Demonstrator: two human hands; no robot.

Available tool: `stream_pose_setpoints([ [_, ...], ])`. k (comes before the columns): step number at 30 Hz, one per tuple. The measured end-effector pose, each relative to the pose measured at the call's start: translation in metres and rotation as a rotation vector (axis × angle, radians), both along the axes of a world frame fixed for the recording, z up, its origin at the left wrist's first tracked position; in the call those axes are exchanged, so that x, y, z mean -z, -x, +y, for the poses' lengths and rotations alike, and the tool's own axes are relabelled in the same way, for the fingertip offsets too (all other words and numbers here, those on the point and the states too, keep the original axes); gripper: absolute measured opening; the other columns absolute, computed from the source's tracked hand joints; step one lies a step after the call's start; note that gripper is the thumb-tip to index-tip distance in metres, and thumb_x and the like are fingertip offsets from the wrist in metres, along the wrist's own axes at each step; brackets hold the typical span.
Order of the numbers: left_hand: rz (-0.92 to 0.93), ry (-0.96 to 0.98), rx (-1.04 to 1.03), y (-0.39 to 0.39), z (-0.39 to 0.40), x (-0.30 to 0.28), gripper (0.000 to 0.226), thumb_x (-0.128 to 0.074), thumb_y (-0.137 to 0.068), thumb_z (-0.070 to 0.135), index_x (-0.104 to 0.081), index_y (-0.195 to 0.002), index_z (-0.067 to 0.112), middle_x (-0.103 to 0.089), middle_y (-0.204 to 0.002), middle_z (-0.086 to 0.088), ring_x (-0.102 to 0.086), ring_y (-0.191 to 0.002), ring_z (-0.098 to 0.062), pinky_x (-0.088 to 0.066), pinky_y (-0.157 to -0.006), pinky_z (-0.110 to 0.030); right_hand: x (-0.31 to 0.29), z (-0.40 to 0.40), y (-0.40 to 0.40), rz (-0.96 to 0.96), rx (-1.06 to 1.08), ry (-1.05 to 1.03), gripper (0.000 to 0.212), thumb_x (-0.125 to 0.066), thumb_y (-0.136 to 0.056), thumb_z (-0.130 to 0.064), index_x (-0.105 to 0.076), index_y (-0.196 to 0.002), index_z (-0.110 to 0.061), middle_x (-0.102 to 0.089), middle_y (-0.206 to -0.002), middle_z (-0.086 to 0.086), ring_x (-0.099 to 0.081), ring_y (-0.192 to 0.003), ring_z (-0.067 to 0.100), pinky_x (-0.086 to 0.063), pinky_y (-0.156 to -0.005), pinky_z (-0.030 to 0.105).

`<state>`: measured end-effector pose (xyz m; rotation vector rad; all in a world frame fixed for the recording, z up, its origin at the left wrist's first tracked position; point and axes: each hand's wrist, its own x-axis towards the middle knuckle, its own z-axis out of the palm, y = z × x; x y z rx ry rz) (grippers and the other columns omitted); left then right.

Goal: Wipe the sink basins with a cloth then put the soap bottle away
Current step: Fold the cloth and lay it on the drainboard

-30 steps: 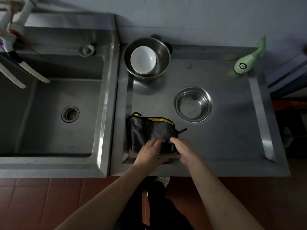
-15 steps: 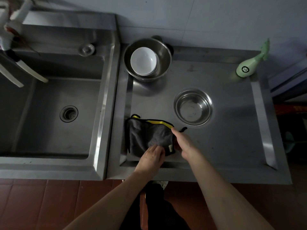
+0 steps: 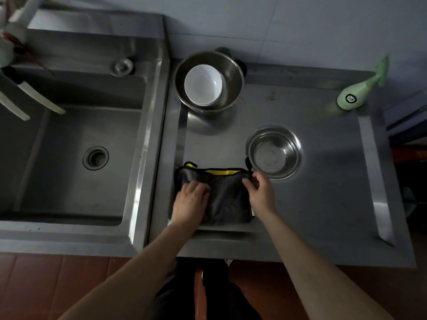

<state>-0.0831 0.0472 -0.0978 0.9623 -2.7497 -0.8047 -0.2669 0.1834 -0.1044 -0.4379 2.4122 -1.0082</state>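
Observation:
A dark grey cloth (image 3: 227, 197) with a yellow edge lies folded at the near left of the shallow right basin (image 3: 323, 181). My left hand (image 3: 190, 203) rests on the cloth's left part with its fingers slightly curled. My right hand (image 3: 260, 192) pinches the cloth's far right corner. The green soap bottle (image 3: 357, 92) leans at the basin's far right corner, well away from both hands. The deep left basin (image 3: 69, 162) with its drain lies to the left.
A large steel bowl (image 3: 232, 72) holding a white bowl (image 3: 203, 87) stands at the far left of the right basin. A small steel bowl (image 3: 273, 153) sits just beyond my right hand. White tap pipes (image 3: 30, 98) hang over the left basin, a drain plug (image 3: 121, 65) on its ledge.
Both hands have moved apart across the cloth: the left slid to its left part, the right went up to the far right corner. The cloth now lies spread wider.

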Motion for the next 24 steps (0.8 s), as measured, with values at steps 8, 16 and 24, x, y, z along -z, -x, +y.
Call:
stream_pose_setpoints([
  [8,-0.34,-0.064,0.061,0.017,-0.086,-0.003,0.06,-0.053,-0.098,0.011,-0.034,-0.153,0.025,-0.036,-0.161,-0.003,-0.027,-0.147,-0.031,-0.031,-0.116,-0.047,0.003,-0.017,0.011,0.095,-0.178,-0.059,0.018,-0.072,-0.093,-0.013,-0.064,-0.108,-0.008,-0.06,-0.097,0.002,-0.056,-0.091,0.019,-0.048,-0.083,0.037],
  [16,-0.411,-0.015,0.241,0.027,-0.103,-0.007,0.037,-0.057,-0.097,0.021,-0.056,-0.134,0.019,-0.061,-0.129,-0.007,-0.049,-0.124,-0.028,-0.039,-0.101,-0.039,0.008,-0.025,0.024,-0.037,-0.21,-0.24,0.025,-0.069,-0.095,-0.024,-0.068,-0.106,-0.001,-0.067,-0.109,0.017,-0.065,-0.106,0.034,-0.047,-0.085,0.032],
  [24,-0.316,-0.146,0.085,0.007,-0.11,-0.018,0.03,-0.051,-0.104,0.027,-0.052,-0.132,0.018,-0.063,-0.125,-0.013,-0.063,-0.103,-0.039,-0.047,-0.081,-0.042,-0.01,0.019,0.027,-0.062,-0.034,-0.197,0.024,-0.062,-0.102,-0.028,-0.06,-0.101,-0.004,-0.069,-0.104,0.017,-0.064,-0.101,0.036,-0.04,-0.076,0.034],
])
